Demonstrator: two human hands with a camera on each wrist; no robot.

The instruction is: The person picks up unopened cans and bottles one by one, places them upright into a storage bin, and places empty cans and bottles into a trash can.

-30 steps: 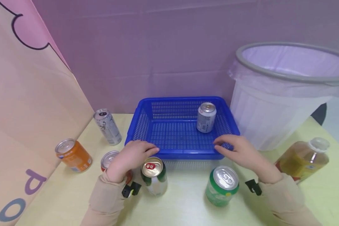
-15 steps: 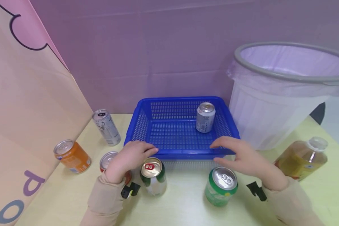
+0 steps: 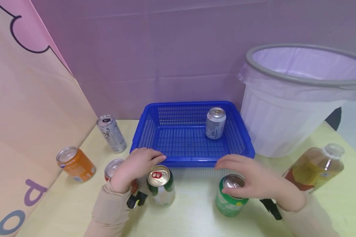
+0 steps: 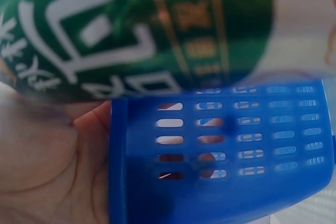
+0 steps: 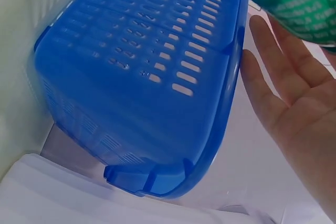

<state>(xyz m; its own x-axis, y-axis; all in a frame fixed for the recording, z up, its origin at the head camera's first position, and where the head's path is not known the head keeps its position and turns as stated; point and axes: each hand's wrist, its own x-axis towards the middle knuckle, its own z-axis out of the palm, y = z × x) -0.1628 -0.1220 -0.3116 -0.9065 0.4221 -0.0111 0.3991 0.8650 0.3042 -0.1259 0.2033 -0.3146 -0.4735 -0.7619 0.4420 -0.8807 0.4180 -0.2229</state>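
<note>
A blue plastic basket [image 3: 192, 159] stands in the middle of the table in the head view, with one silver-white can [image 3: 216, 124] upright inside at its right. My left hand [image 3: 140, 164] grips the front-left rim; through the slots in the left wrist view, its fingers show behind the basket wall. Just right of that wrist stands a green-and-white can [image 3: 164, 195] with a red tab. Over a green can [image 3: 229, 206] at front right, my right hand [image 3: 252, 176] hovers with thumb and fingers spread apart. The right wrist view shows that can above the extended fingers [image 5: 265, 87].
An orange can [image 3: 77, 165] and a slim patterned can [image 3: 112, 135] stand at left. A red can [image 3: 112, 167] is partly hidden by the left wrist. Right of the basket is a lined white bin [image 3: 273, 121]; a bottle of yellow-brown drink [image 3: 312, 168] stands beside the right forearm.
My right hand has left the basket's front-right rim, drawn back toward me and spread its fingers over the green can. The left hand has stayed on the rim.
</note>
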